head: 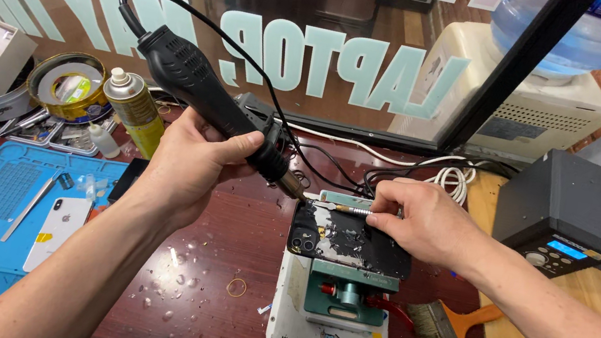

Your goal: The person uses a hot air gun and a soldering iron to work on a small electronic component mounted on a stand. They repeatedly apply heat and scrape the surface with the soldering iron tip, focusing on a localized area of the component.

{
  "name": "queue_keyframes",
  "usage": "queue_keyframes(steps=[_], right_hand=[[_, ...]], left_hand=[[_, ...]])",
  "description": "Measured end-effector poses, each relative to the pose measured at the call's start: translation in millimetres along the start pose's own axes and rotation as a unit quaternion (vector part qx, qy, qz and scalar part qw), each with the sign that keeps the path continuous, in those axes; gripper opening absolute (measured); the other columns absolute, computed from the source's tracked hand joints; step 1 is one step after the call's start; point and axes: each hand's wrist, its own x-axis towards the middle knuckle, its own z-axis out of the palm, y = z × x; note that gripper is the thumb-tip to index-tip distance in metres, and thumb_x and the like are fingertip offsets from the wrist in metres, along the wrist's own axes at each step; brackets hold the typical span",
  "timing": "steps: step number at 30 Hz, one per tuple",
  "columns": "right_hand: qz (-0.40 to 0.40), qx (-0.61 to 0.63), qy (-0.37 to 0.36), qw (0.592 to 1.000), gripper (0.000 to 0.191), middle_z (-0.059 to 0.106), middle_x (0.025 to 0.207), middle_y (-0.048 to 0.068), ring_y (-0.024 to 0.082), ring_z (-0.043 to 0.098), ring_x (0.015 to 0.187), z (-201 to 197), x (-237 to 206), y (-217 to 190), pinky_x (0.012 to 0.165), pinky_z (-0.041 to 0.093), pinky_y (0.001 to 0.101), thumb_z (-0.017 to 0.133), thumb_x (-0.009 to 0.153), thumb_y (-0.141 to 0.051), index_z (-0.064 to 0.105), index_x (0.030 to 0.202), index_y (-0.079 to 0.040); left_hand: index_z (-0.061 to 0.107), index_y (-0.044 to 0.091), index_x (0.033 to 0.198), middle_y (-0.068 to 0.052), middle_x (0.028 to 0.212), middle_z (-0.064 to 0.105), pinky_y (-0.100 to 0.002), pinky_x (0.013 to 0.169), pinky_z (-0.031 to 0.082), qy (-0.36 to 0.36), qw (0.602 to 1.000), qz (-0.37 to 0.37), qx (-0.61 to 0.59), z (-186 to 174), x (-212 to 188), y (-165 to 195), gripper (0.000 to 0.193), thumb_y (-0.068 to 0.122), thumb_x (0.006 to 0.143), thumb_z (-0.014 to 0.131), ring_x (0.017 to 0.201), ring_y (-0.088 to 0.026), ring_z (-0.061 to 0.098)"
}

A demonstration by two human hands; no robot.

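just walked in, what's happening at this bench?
A person's left hand grips a black hot air gun, nozzle aimed at the top edge of a phone with a shattered back. The phone sits clamped in a green fixture on a white base. The right hand holds a thin metal tool at that same edge. Glass flakes are scattered on the wooden desk.

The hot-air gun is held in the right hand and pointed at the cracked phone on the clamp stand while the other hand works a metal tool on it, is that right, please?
Not quite: the head view shows the hot-air gun in the left hand, not the right. The rest holds: its nozzle points at the cracked phone on the clamp stand, and the right hand works a metal tool on it.
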Motion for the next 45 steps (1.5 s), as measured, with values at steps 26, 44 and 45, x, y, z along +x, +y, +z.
queue_keyframes(steps=[26, 44, 45], right_hand=[[0.060, 0.136, -0.103, 0.984, 0.019, 0.075, 0.078, 0.006, 0.014, 0.066, 0.070, 5, 26, 23, 0.064, 0.055, 0.0346, 0.073, 0.087, -0.024, 0.074, 0.088, -0.005], [0.020, 0.041, -0.020, 0.999, 0.021, 0.077, 0.084, 0.007, 0.021, 0.075, 0.080, 4, 3, -4, 0.076, 0.057, 0.0358, 0.071, 0.087, -0.027, 0.071, 0.088, -0.005], [0.029, 0.063, -0.026, 0.997, 0.021, 0.078, 0.082, 0.007, 0.020, 0.076, 0.078, 4, 6, -1, 0.074, 0.058, 0.0351, 0.071, 0.086, -0.027, 0.072, 0.090, -0.006]], left_hand=[[0.053, 0.009, 0.116, -0.006, 0.103, 0.070, -0.040, 0.078, 0.066, 0.052, 0.998, 0.004, 0.020, 4, -11, 7, 0.038, 0.000, 0.085, 0.073, 0.090, -0.019, 0.073], [0.051, 0.007, 0.116, -0.008, 0.104, 0.069, -0.041, 0.083, 0.065, 0.044, 0.999, -0.008, 0.029, 9, -15, 12, 0.037, 0.001, 0.086, 0.071, 0.092, -0.021, 0.073], [0.051, 0.007, 0.117, -0.008, 0.103, 0.070, -0.041, 0.082, 0.065, 0.045, 0.998, -0.009, 0.030, 9, -15, 12, 0.038, 0.001, 0.086, 0.072, 0.092, -0.021, 0.073]])
